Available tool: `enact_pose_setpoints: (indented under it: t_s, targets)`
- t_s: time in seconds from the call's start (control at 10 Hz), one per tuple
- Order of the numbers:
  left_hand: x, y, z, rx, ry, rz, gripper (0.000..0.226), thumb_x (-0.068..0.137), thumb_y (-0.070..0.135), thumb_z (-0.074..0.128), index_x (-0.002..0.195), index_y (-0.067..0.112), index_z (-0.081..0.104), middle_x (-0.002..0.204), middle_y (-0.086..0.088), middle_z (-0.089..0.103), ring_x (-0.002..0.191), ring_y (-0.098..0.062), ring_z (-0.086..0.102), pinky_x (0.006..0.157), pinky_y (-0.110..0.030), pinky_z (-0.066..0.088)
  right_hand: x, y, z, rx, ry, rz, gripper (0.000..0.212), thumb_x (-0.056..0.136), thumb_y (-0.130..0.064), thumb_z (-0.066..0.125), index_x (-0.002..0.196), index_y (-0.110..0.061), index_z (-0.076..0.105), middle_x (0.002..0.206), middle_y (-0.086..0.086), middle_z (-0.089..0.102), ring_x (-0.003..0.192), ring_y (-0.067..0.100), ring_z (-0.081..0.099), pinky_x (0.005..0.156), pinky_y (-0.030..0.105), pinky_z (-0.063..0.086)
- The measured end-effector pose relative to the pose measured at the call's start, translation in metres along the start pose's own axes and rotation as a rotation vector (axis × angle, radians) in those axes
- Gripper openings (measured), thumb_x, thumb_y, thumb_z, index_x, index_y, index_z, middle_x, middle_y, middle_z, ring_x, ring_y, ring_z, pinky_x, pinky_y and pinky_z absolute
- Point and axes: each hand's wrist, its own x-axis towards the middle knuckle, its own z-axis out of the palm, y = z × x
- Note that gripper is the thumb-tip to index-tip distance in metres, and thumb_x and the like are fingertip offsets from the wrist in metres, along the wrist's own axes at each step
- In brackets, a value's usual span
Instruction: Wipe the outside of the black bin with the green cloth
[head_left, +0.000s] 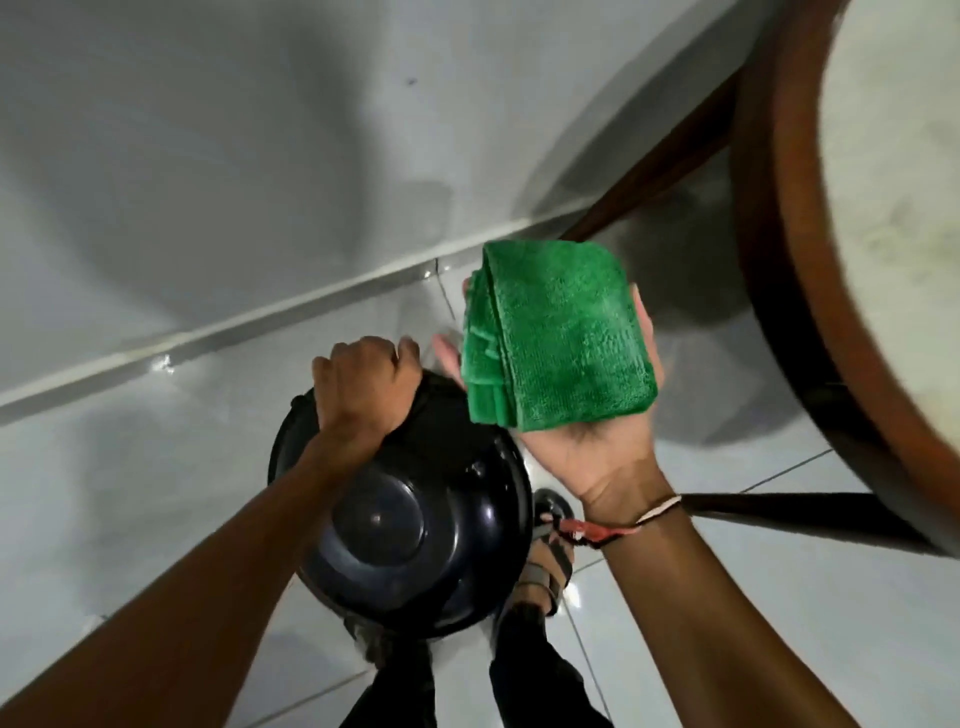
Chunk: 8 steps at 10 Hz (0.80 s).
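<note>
A pale tiled floor (156, 467) fills the near part of the scene and meets a grey wall (208, 130) along a light skirting strip that runs across the far left. At the right edge stands a round tabletop (898, 234) with a pale top and a dark brown wooden rim, its dark legs reaching down to the floor. The black bin (410, 525) stands on the floor in the near middle, seen from above, its glossy domed lid shut. The left hand (363, 384) curls closed over the far edge of the bin, gripping its rim. Just right of it, the right hand (587, 415) is palm up and spread flat above the floor, beside the bin's far right edge. On that open palm lies the green cloth (558, 338), folded into a thick square pad. A sandalled foot (545, 566) shows near the bin's right side.
</note>
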Motion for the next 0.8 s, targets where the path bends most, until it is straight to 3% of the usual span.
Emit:
enact_pose_setpoints:
  t_s: [0.1, 0.2, 0.3, 0.4, 0.5, 0.6, 0.7, 0.8]
  targets:
    - [0.032, 0.018, -0.009, 0.061, 0.017, -0.016, 0.054, 0.111, 0.039, 0.037, 0.104, -0.001, 0.073, 0.114, -0.026, 0.075, 0.116, -0.045, 0.067, 0.103, -0.048, 0.044, -0.007, -0.003, 0.021, -0.048, -0.107, 0.019, 0.077, 0.091, -0.066, 0.056, 0.143, -0.008, 0.055, 0.142, 0.019, 0.052, 0.134, 0.035, 0.049, 0.131, 0.063, 0.018]
    - [0.052, 0.03, -0.007, 0.133, 0.039, 0.017, 0.057, 0.112, 0.044, 0.033, 0.119, -0.002, 0.067, 0.12, -0.028, 0.073, 0.12, -0.045, 0.065, 0.104, -0.048, 0.047, -0.012, -0.009, 0.031, -0.12, -0.109, -0.077, 0.054, 0.089, -0.051, 0.06, 0.123, -0.009, 0.066, 0.129, 0.016, 0.058, 0.119, 0.032, 0.056, 0.115, 0.052, 0.044]
    - [0.066, 0.036, -0.005, 0.074, 0.064, 0.034, 0.056, 0.112, 0.045, 0.035, 0.127, -0.004, 0.059, 0.128, -0.031, 0.065, 0.123, -0.046, 0.06, 0.106, -0.051, 0.045, -0.017, -0.025, 0.053, -0.258, -0.079, -0.243, 0.037, 0.092, -0.039, 0.058, 0.117, -0.013, 0.066, 0.117, 0.011, 0.063, 0.102, 0.026, 0.06, 0.085, 0.039, 0.049]
    - [0.07, 0.03, -0.01, 0.011, 0.039, 0.058, 0.048, 0.112, 0.039, 0.042, 0.134, -0.003, 0.055, 0.137, -0.03, 0.057, 0.13, -0.047, 0.054, 0.11, -0.054, 0.042, -0.031, -0.062, 0.076, -0.556, 0.014, -0.531, 0.024, 0.088, -0.034, 0.063, 0.107, -0.02, 0.071, 0.103, 0.002, 0.071, 0.085, 0.02, 0.065, 0.063, 0.031, 0.052]
    - [0.056, 0.025, -0.03, 0.009, 0.071, 0.164, 0.044, 0.112, 0.034, 0.047, 0.14, 0.002, 0.055, 0.14, -0.027, 0.056, 0.13, -0.046, 0.054, 0.11, -0.054, 0.043, -0.053, -0.11, 0.087, -1.14, 0.404, -1.022, 0.025, 0.082, -0.036, 0.077, 0.101, -0.021, 0.07, 0.091, -0.007, 0.07, 0.082, 0.009, 0.069, 0.066, 0.028, 0.057]
    - [0.028, 0.039, -0.064, 0.024, 0.109, 0.313, 0.048, 0.112, 0.033, 0.047, 0.15, 0.005, 0.051, 0.149, -0.023, 0.055, 0.137, -0.043, 0.053, 0.115, -0.053, 0.04, -0.066, -0.157, 0.072, -1.761, 0.847, -1.223, 0.039, 0.087, -0.045, 0.073, 0.113, -0.017, 0.065, 0.104, 0.004, 0.07, 0.097, 0.019, 0.07, 0.082, 0.039, 0.056]
    - [0.009, 0.076, -0.108, 0.096, 0.149, 0.466, 0.05, 0.11, 0.035, 0.051, 0.151, 0.007, 0.053, 0.152, -0.02, 0.057, 0.138, -0.041, 0.056, 0.117, -0.05, 0.039, -0.068, -0.186, 0.061, -2.107, 0.993, -0.978, 0.043, 0.093, -0.048, 0.065, 0.122, -0.016, 0.061, 0.125, 0.017, 0.064, 0.121, 0.041, 0.059, 0.092, 0.047, 0.051]
    - [-0.014, 0.13, -0.163, 0.203, 0.22, 0.635, 0.057, 0.108, 0.044, 0.048, 0.151, 0.007, 0.056, 0.151, -0.02, 0.06, 0.134, -0.04, 0.062, 0.113, -0.048, 0.046, -0.075, -0.193, 0.062, -2.262, 0.985, -0.682, 0.055, 0.101, -0.053, 0.054, 0.142, -0.016, 0.053, 0.15, 0.02, 0.051, 0.144, 0.043, 0.046, 0.115, 0.057, 0.043]
